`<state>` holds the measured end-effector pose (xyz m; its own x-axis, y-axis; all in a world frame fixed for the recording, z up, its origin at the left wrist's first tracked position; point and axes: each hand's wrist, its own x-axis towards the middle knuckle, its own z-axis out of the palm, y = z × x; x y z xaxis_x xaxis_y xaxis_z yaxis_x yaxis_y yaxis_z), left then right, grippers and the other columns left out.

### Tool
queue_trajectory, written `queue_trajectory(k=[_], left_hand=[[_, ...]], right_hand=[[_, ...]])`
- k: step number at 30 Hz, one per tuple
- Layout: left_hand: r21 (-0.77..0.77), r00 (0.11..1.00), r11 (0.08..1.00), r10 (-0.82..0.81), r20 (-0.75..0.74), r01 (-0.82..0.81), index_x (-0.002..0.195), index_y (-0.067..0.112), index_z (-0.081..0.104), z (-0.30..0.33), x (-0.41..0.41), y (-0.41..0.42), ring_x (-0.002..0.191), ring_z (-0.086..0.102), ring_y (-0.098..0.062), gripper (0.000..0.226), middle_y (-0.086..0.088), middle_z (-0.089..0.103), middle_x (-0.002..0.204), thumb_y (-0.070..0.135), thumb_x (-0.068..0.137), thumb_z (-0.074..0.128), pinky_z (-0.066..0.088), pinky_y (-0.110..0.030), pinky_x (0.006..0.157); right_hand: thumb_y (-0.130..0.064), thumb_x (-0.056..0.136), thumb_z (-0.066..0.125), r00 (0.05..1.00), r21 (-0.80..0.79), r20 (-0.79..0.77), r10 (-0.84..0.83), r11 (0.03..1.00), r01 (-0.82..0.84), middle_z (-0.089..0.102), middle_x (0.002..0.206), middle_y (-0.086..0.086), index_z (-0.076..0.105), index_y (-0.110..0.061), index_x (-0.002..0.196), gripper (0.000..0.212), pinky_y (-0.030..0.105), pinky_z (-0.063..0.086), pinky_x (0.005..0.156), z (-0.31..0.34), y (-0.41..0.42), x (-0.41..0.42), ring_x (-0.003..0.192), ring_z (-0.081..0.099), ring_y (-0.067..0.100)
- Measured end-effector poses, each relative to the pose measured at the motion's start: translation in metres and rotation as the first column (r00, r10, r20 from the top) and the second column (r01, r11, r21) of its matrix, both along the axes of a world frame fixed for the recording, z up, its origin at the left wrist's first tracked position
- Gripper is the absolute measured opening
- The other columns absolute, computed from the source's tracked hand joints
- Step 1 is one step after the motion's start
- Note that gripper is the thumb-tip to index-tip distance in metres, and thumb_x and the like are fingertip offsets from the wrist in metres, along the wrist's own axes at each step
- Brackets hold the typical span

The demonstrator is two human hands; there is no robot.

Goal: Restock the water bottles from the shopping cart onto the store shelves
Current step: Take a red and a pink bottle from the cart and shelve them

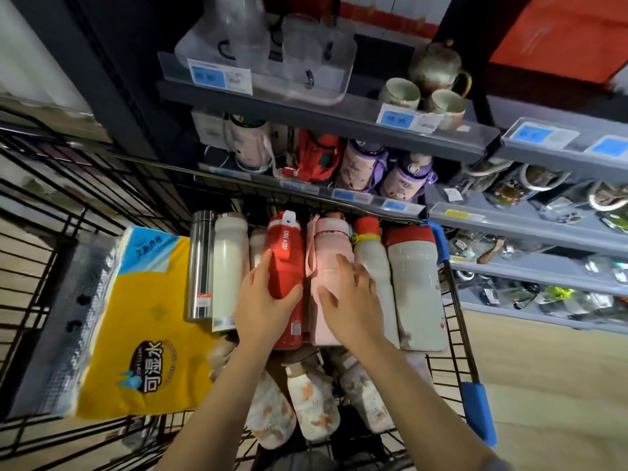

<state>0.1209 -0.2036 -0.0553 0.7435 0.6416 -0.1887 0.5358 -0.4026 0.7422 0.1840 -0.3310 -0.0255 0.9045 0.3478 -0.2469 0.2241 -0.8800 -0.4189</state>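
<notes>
Left hand [263,302] clamps red bottle [284,266], right hand [350,302] flat on pink bottle [328,263] at 3 o'clock — lifting may topple packed neighbours.

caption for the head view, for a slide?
Left hand grips red bottle, right hand on pink bottle in cart.

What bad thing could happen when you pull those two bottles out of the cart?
The left hand grips the red bottle and the right hand rests on the pink bottle. Both lie packed tight between neighbours, so lifting them might make the white bottle or the grey bottle with the red cap roll. The pink bottle's strap could perhaps snag. The right hand's grip looks loose, so that bottle might slip.
</notes>
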Motion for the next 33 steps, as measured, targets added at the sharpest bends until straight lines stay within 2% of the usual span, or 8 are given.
queue_trajectory(k=[3, 6, 9, 14, 18, 24, 30, 33], left_hand=[[0.061, 0.999, 0.997, 0.046, 0.029, -0.047, 0.146, 0.039, 0.020, 0.008, -0.018, 0.018, 0.113, 0.051, -0.018, 0.082, 0.000, 0.045, 0.132, 0.047, 0.080, 0.068, 0.041, -0.030, 0.080], [0.173, 0.994, 0.979, 0.106, -0.001, -0.104, 0.146, 0.038, 0.022, 0.013, -0.034, 0.038, 0.117, 0.049, -0.022, 0.081, -0.004, 0.043, 0.135, 0.047, 0.080, 0.068, 0.047, -0.038, 0.084], [0.191, 0.992, 0.975, 0.125, -0.029, -0.118, 0.145, 0.039, 0.021, 0.014, -0.038, 0.043, 0.116, 0.050, -0.024, 0.081, -0.004, 0.044, 0.135, 0.051, 0.079, 0.066, 0.051, -0.043, 0.084], [0.196, 0.993, 0.978, 0.092, -0.076, -0.075, 0.146, 0.032, 0.023, 0.017, -0.032, 0.038, 0.123, 0.043, -0.026, 0.085, -0.007, 0.039, 0.139, 0.048, 0.077, 0.070, 0.047, -0.041, 0.087], [0.136, 0.992, 0.986, 0.105, -0.067, -0.095, 0.147, 0.032, 0.019, 0.015, -0.031, 0.042, 0.122, 0.045, -0.026, 0.091, -0.006, 0.044, 0.136, 0.049, 0.074, 0.072, 0.045, -0.042, 0.090], [0.065, 0.994, 0.993, 0.103, -0.022, -0.101, 0.147, 0.030, 0.021, 0.016, -0.032, 0.041, 0.116, 0.050, -0.024, 0.090, -0.004, 0.049, 0.133, 0.046, 0.075, 0.073, 0.043, -0.035, 0.083], [0.020, 0.990, 0.990, 0.138, 0.038, -0.138, 0.146, 0.033, 0.024, 0.016, -0.044, 0.046, 0.117, 0.052, -0.022, 0.091, -0.001, 0.050, 0.134, 0.047, 0.072, 0.075, 0.049, -0.042, 0.089], [-0.013, 0.984, 0.987, 0.159, 0.078, -0.159, 0.144, 0.036, 0.023, 0.020, -0.055, 0.046, 0.117, 0.052, -0.022, 0.090, 0.000, 0.049, 0.135, 0.048, 0.071, 0.076, 0.050, -0.045, 0.089]], right_hand=[[-0.049, 0.094, 0.045, 0.999, -0.090, 0.043, -0.019, 0.996, 0.023, 0.013, 0.156, 0.014, 0.009, -0.029, 0.150, 0.069, 0.041, 0.029, 0.110, -0.007, 0.015, 0.001, 0.141, 0.018, 0.034], [-0.062, 0.081, 0.058, 0.996, -0.242, 0.094, -0.007, 0.970, 0.030, 0.012, 0.153, 0.023, 0.005, -0.025, 0.148, 0.093, 0.045, 0.028, 0.109, -0.014, 0.028, -0.002, 0.139, 0.020, 0.040], [-0.061, 0.074, 0.067, 0.994, -0.289, 0.106, -0.008, 0.957, 0.039, 0.011, 0.153, 0.023, 0.000, -0.026, 0.148, 0.106, 0.046, 0.028, 0.108, -0.020, 0.031, -0.004, 0.139, 0.020, 0.041], [-0.040, 0.081, 0.066, 0.992, -0.206, 0.104, -0.069, 0.975, 0.089, 0.012, 0.154, 0.018, 0.004, -0.032, 0.150, 0.093, 0.044, 0.028, 0.108, -0.018, 0.034, -0.005, 0.139, 0.019, 0.039], [-0.036, 0.074, 0.071, 0.995, -0.086, 0.033, -0.091, 0.992, 0.094, 0.014, 0.153, 0.013, 0.004, -0.033, 0.147, 0.099, 0.044, 0.026, 0.109, -0.015, 0.027, -0.004, 0.139, 0.016, 0.035], [-0.039, 0.071, 0.071, 1.000, 0.066, 0.000, -0.019, 0.998, 0.019, 0.016, 0.153, 0.007, 0.001, -0.037, 0.145, 0.102, 0.045, 0.024, 0.114, -0.012, 0.027, -0.016, 0.139, 0.019, 0.030], [-0.044, 0.077, 0.064, 0.999, -0.016, -0.006, 0.036, 0.999, -0.036, 0.008, 0.155, 0.009, -0.006, -0.035, 0.148, 0.100, 0.043, 0.031, 0.109, -0.014, 0.029, -0.023, 0.138, 0.022, 0.034], [-0.044, 0.079, 0.062, 1.000, -0.064, -0.023, 0.016, 0.998, -0.017, 0.005, 0.155, 0.009, -0.008, -0.034, 0.149, 0.099, 0.041, 0.041, 0.099, -0.011, 0.034, -0.024, 0.133, 0.029, 0.035]])
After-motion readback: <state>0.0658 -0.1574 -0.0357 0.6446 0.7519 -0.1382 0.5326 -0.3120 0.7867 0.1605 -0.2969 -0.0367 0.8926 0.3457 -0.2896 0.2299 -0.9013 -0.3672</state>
